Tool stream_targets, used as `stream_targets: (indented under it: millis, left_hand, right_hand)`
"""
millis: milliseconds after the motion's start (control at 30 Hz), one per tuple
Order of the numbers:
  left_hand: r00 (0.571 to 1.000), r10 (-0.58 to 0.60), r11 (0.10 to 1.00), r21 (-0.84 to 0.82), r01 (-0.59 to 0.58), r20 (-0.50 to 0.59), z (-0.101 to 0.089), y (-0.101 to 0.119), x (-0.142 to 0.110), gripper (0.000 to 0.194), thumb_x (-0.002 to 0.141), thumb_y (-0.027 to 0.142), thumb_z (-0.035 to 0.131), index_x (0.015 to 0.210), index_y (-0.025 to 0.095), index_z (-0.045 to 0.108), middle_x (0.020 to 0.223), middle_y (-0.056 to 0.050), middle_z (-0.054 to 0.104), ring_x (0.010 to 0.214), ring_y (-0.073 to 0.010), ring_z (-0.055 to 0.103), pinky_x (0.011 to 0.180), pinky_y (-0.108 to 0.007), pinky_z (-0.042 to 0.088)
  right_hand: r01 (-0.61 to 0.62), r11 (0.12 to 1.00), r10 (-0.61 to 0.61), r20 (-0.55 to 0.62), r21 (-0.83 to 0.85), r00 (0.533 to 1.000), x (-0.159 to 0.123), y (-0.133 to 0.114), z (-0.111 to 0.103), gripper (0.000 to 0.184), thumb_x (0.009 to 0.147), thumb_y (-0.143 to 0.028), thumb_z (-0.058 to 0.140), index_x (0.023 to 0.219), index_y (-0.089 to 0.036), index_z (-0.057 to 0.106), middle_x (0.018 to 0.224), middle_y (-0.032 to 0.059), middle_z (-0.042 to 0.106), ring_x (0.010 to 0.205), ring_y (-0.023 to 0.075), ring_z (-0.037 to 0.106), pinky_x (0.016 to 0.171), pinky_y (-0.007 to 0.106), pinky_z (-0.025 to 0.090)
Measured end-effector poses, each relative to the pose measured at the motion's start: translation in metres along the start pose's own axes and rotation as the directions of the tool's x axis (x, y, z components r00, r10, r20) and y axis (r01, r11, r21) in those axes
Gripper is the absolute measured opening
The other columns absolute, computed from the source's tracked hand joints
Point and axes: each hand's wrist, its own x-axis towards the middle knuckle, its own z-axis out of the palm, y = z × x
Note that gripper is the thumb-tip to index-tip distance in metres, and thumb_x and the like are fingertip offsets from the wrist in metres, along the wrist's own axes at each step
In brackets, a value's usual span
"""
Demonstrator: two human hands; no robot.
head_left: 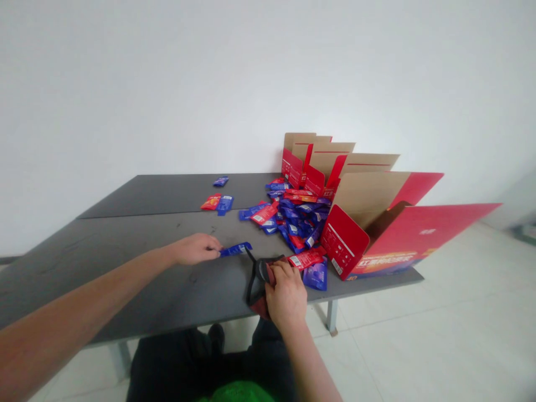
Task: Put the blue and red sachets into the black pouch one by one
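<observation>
The person sits at a grey table (125, 273) made of two tops that meet in a line, and both bare hands are on it. The left hand (195, 249) has curled fingers, and they touch the end of one blue packet (235, 249); I cannot tell if they really pinch it. The right hand (286, 296) is clenched on one dark piece of cloth (256, 285) with a black strap, and it holds this cloth on the table near the front edge. Just beside this hand lie one red packet (305, 258) and one purple packet (315, 276). Farther away is one big pile (299, 215) of red and blue packets, too many to count exactly. Apart from the pile, near the far side, lie two blue packets (220, 181) and one red packet (210, 201). Four open red cardboard boxes (345, 240) stand in a row at the right end of the table, behind the pile and beside it, with their flaps spread. Two metal legs (331, 315) of the table show below.
</observation>
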Motion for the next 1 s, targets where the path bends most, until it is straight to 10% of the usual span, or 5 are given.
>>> stream_targets:
  millis: [133,433,733,933,1000]
  left_hand:
    - [0.997,-0.037,0.999,-0.005,0.037,-0.064,0.0,-0.015,0.017,0.044,0.094,0.047,0.051,0.064,0.022,0.071,0.074,-0.001,0.07,0.074,-0.018,0.067,0.076,-0.027,0.05]
    - [0.971,-0.059,0.998,-0.05,0.049,-0.231,0.036,-0.012,0.024,0.035,0.094,0.048,0.057,0.08,0.023,0.076,0.088,-0.004,0.069,0.086,-0.0198,0.067,0.084,-0.032,0.053]
    - [0.953,0.001,0.999,-0.049,-0.017,-0.303,0.052,-0.018,-0.028,0.028,0.098,0.045,0.056,0.099,0.025,0.077,0.129,-0.006,0.07,0.12,-0.0242,0.065,0.11,-0.037,0.049]
    - [0.959,-0.051,0.998,-0.045,0.04,-0.278,0.05,-0.057,-0.067,0.034,0.094,0.055,0.061,0.109,0.03,0.079,0.135,-0.006,0.071,0.128,-0.0278,0.063,0.114,-0.037,0.048]
    - [0.95,-0.089,0.996,-0.042,0.08,-0.299,0.05,-0.064,-0.074,0.038,0.094,0.059,0.06,0.107,0.03,0.079,0.135,-0.007,0.071,0.127,-0.029,0.064,0.114,-0.039,0.048]
  right_hand:
    - [0.014,1.0,-0.013,-0.035,0.025,0.999,0.0,0.001,0.003,0.028,0.094,-0.017,0.058,0.116,-0.026,0.073,0.129,0.004,0.068,0.114,0.0239,0.057,0.1,0.032,0.045]
    - [0.002,1.0,-0.002,0.021,0.009,1.0,0.012,-0.001,0.003,0.025,0.093,-0.018,0.06,0.114,-0.025,0.072,0.124,0.0044,0.069,0.113,0.0235,0.058,0.098,0.032,0.045]
    - [0.24,0.964,-0.205,0.26,-0.11,0.943,0.055,-0.068,0.027,0.027,0.1,-0.03,0.051,0.098,-0.023,0.077,0.113,0.0095,0.069,0.107,0.0274,0.058,0.085,0.036,0.049]
    - [0.515,0.842,-0.535,0.367,0.16,0.761,0.037,-0.103,0.031,0.021,0.095,-0.033,0.058,0.106,-0.028,0.075,0.117,0.0009,0.07,0.11,0.0213,0.059,0.093,0.03,0.048]
    - [0.474,0.861,-0.508,0.313,0.182,0.803,0.057,-0.092,0.02,0.021,0.093,-0.03,0.058,0.109,-0.03,0.073,0.117,-0.0015,0.07,0.108,0.0185,0.06,0.092,0.027,0.047]
